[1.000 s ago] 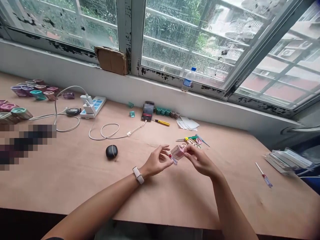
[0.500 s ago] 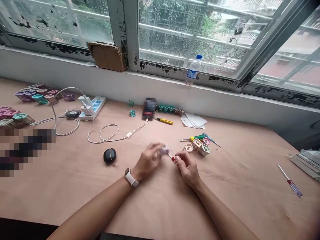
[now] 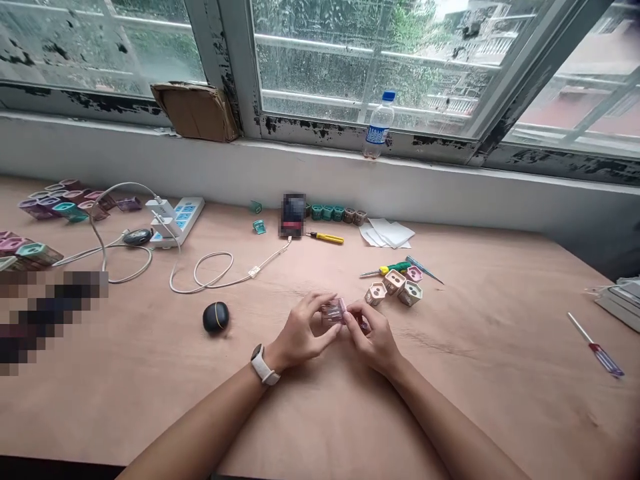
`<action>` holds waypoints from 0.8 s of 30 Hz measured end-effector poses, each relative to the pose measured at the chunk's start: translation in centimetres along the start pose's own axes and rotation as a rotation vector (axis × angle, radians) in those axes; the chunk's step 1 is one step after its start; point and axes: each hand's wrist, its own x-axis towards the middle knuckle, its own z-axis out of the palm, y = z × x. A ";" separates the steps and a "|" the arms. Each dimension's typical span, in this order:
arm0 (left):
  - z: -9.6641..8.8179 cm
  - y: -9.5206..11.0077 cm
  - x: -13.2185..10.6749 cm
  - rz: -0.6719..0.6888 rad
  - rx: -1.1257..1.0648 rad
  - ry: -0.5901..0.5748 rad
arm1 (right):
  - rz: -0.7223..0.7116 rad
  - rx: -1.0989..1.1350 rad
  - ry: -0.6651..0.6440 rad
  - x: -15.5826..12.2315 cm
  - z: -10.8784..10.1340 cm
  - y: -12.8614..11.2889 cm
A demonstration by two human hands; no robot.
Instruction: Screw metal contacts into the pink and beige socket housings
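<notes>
A small pinkish see-through pencil sharpener (image 3: 332, 311) is between my two hands above the table. My left hand (image 3: 303, 333) curls round its left side, fingers above and thumb below. At its right edge, the thumb and forefinger of my right hand (image 3: 373, 337) touch it. A small screwdriver (image 3: 365, 325) with a red and purplish handle shows partly in my right hand; its tip is hidden. Just beyond lie several two-hole pencil sharpeners (image 3: 395, 282) in pale and pink colours, beside a green-and-yellow screwdriver (image 3: 387, 269) and a thin blue pointed tool (image 3: 424, 269).
At the left lie a black earbud case (image 3: 216, 317), a white cable (image 3: 213, 287), a power strip (image 3: 186, 220) and many coloured sharpeners (image 3: 40, 208). Along the back are a phone (image 3: 293, 217), a yellow cutter (image 3: 326, 237) and papers (image 3: 387, 233). Another screwdriver (image 3: 597, 347) lies right.
The sharpener was blurred in my left hand with the screwdriver's shaft against it; now it is turned, and my right fingers touch its edge. The view has shifted slightly.
</notes>
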 end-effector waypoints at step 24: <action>-0.3 -1.0 -0.2 -0.181 -0.235 -0.010 | -0.199 -0.340 0.117 0.0 1.5 0.3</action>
